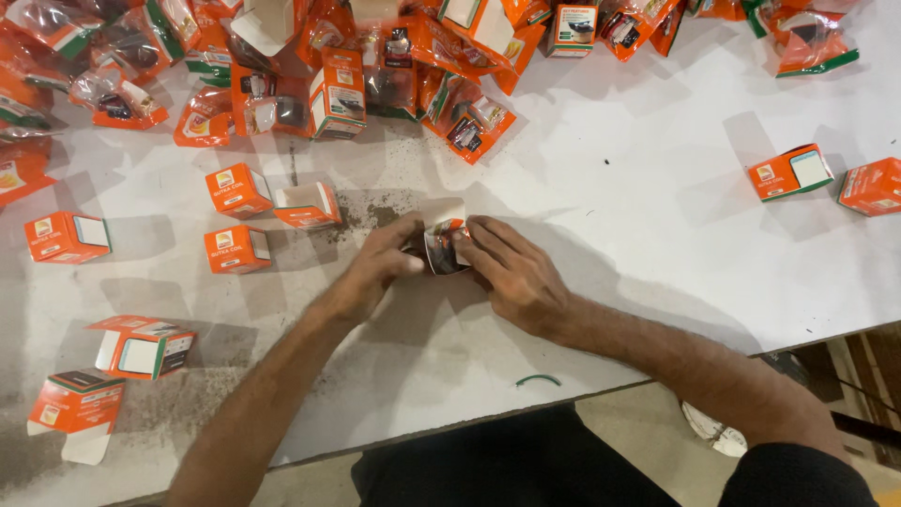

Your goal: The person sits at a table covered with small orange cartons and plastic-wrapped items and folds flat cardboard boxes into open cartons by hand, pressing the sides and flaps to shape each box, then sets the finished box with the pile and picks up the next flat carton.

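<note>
Both hands meet at the middle of the white table (657, 235) and grasp one small box (444, 242) between them. The left hand (375, 268) presses on it from 9 o'clock, the right hand (511, 272) from 3 o'clock — its white flap stands open on top. At 10 o'clock of the hands lie closed orange boxes (238, 191), one open box (308, 205) just beside them. A heap of packets (375, 66) fills the 12 o'clock edge — a green band (538, 379) lies at 6 o'clock.
</note>
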`<state>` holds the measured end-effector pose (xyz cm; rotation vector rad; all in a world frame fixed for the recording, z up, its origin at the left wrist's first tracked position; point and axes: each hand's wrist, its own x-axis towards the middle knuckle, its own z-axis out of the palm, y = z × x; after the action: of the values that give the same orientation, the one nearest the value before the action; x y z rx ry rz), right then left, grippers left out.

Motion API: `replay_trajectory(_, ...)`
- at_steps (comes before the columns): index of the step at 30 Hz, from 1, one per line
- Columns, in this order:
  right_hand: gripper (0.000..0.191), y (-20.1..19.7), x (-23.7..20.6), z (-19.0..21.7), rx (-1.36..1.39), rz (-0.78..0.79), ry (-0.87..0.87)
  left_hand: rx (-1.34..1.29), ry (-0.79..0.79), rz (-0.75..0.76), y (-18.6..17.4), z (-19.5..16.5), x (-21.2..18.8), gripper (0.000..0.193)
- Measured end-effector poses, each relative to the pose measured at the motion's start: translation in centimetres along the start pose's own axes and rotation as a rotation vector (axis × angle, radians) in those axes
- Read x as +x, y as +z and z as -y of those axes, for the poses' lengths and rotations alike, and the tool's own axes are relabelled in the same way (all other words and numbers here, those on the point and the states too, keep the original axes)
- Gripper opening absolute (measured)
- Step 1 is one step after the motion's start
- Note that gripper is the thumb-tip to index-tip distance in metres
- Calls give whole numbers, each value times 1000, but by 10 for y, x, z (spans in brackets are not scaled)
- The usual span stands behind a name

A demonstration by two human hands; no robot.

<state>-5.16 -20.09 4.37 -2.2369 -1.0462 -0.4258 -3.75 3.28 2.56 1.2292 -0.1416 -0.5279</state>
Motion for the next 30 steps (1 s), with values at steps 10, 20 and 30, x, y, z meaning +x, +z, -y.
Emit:
replay_trajectory(10, 38, 5, 1, 1, -28, -21, -14, 691, 202, -382, 21, 12, 16, 9)
replay_trajectory(20, 54, 0, -8, -3, 229, 47, 188, 1062, 919, 70, 13, 1, -14, 57)
replay_trajectory(30, 59, 12, -17, -10, 219, 52, 209, 1094, 875, -33, 11, 11, -19, 25)
